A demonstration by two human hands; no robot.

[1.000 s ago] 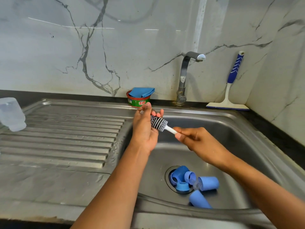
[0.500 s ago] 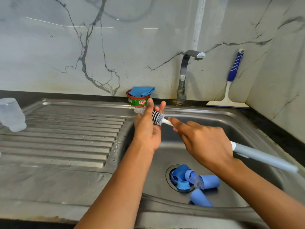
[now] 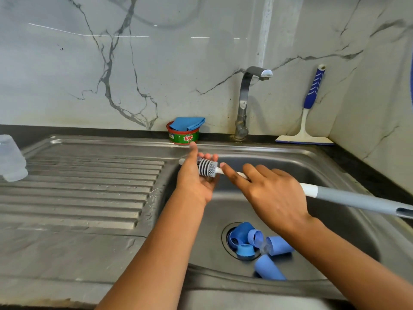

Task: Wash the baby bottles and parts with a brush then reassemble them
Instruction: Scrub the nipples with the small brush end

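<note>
L grip (image 3: pixel 196 182) curled round brush (image 3: pixel 207 167) head, pale part (image 3: pixel 182 161) poking out thumb-side, can't ID it | R grip (image 3: pixel 274 193) clamped on brush shaft | blue parts (image 3: pixel 277 245) heaped at sink (image 3: pixel 335 166) drain, not yet brushed I'd guess | clear bottle (image 3: pixel 11 159) on drainboard, far left | progress: early; most scrubbing left, nothing reassembled

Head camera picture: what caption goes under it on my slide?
Over the sink, left hand cups the brush head, right hand holds its handle; blue bottle parts lie at the drain.
</note>
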